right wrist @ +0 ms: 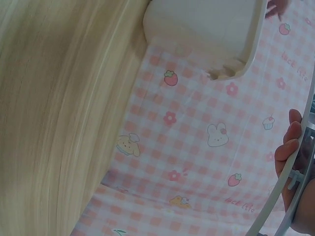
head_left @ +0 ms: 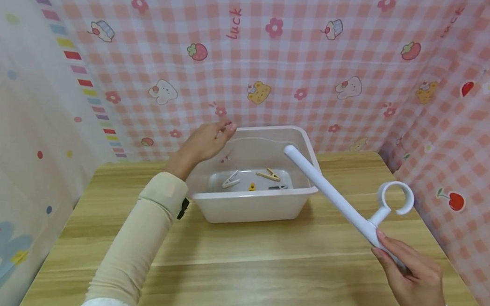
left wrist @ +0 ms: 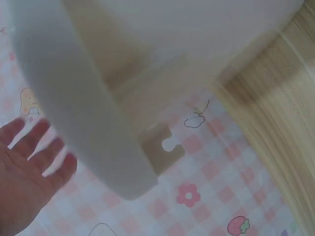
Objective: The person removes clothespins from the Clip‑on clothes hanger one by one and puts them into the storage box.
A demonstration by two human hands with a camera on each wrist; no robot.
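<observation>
Rod: a white plastic rod with an open ring hook on its side [head_left: 335, 198] is held above the light wooden bench [head_left: 263, 266], right of the tub.
Long axis: it runs diagonally in the head view, from the right hand at lower right up and left to a rounded free end just over the tub's right rim; the ring hook [head_left: 395, 197] sticks up near the held end, its gap facing right.
Right hand: the right hand [head_left: 414, 280] has its grip closed round the rod's lower end, fingers wrapped over it.
Left hand: the left hand [head_left: 208, 141] hovers over the tub's back left corner, fingers straight and loose, holding nothing; a beige sleeve covers the forearm.
Tub: a white rectangular plastic tub [head_left: 250, 207] stands on the bench against the pink checked cloth backdrop [head_left: 275, 70].
Inside tub: a few small clothes pegs [head_left: 269, 174] lie on the bottom, pale, tan and yellow.
Hard to make out: the rod's held end is covered by the hand; the left wrist view is blurred, showing only the tub's rim from beneath and fingertips [left wrist: 29, 147]; the right wrist view shows fingers [right wrist: 290, 147] against a thin curved white edge, cut off at the frame.
</observation>
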